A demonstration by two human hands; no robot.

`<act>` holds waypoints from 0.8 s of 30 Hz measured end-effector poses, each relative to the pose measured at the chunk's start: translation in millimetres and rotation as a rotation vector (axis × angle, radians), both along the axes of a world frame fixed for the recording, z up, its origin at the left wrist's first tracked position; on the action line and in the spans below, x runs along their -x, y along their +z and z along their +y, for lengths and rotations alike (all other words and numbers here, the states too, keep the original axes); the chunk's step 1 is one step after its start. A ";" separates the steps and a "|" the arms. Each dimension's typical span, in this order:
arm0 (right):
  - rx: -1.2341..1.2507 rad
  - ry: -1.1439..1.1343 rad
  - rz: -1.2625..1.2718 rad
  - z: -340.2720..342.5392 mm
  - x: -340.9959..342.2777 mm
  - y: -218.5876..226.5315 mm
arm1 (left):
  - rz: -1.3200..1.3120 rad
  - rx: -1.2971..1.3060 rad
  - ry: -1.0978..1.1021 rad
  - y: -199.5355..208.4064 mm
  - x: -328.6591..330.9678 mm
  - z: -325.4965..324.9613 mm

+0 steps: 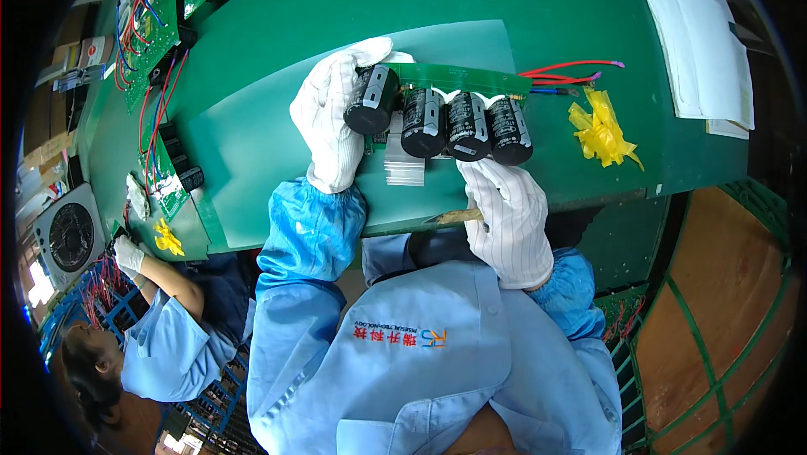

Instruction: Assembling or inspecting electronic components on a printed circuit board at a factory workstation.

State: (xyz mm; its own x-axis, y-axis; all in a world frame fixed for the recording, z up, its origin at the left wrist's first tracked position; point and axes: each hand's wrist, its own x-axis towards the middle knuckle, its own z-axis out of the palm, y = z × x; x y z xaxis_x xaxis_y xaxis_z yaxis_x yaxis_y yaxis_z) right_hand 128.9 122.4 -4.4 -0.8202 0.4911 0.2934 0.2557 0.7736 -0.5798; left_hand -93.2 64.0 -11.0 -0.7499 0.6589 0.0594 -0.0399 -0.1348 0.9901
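A green circuit board (471, 78) stands tilted on its edge over the bench, with several large black capacitors (424, 123) facing me and a finned metal heat sink (405, 161) below them. My left hand (332, 110), in a white glove, grips the board's left end beside the leftmost capacitor (371, 100). Just under the right-hand capacitors is my right hand (508, 220), in a striped white glove, its fingertips close to their bases. A slim tan pointed tool (456, 216) sticks out leftward from that hand; its exact kind is unclear. Red wires (572, 68) trail from the board's right end.
Under the board lies a translucent sheet (269, 136) on the green bench (580, 1). A crumpled yellow piece (603, 129) sits to the right, beyond it white papers (693, 47). More wired boards (155, 47) line the left. A co-worker (168, 320) and a fan (69, 232) are at left.
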 end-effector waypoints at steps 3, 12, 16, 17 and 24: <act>-0.017 0.068 0.012 -0.6 8.7 11.1 | -0.030 -0.007 0.021 -1.0 -1.5 -1.7; -0.086 0.074 -0.026 -12.9 10.1 -0.6 | 0.045 -0.023 0.020 -7.8 2.1 -3.3; -0.066 0.075 -0.030 -14.5 9.5 -0.7 | -0.012 -0.019 -0.004 -4.2 1.0 -3.4; -0.063 0.073 -0.031 -14.9 9.3 -1.0 | -0.002 -0.037 -0.012 -4.5 1.4 -2.2; -0.102 0.132 -0.010 -11.1 4.6 0.3 | -0.010 -0.061 -0.060 0.5 3.5 -4.1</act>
